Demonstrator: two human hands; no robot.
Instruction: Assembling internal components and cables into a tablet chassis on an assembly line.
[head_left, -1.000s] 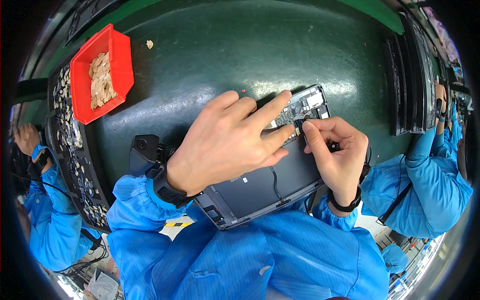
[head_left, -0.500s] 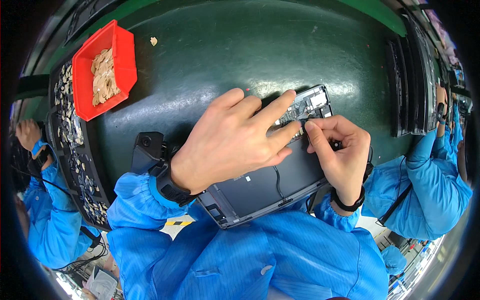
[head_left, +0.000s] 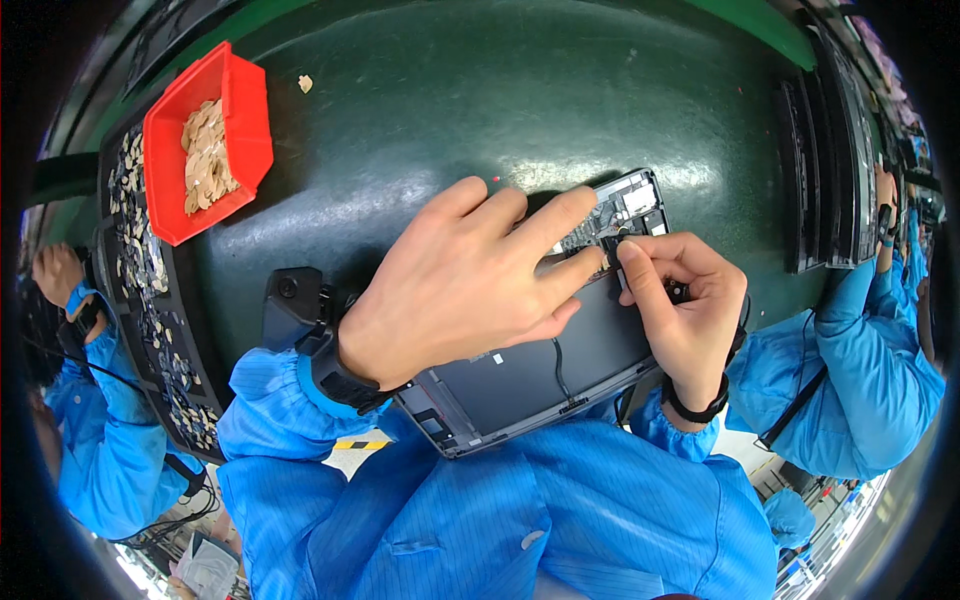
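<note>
Right hand [head_left: 690, 305] nearer, just right of the circuit board [head_left: 580, 238] in your opened laptop base [head_left: 520, 375].
Base lies under both hands on the tabletop [head_left: 450, 100], long axis left-to-right, right end angled away from you; your left hand [head_left: 465, 275] spreads open across it, your right is pinched closed, can't tell on what.

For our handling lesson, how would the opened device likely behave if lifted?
The opened device is probably stiff, given its framed rim; likely fragile, with circuit board exposed; its thin black cable might flex, as it curves.
</note>
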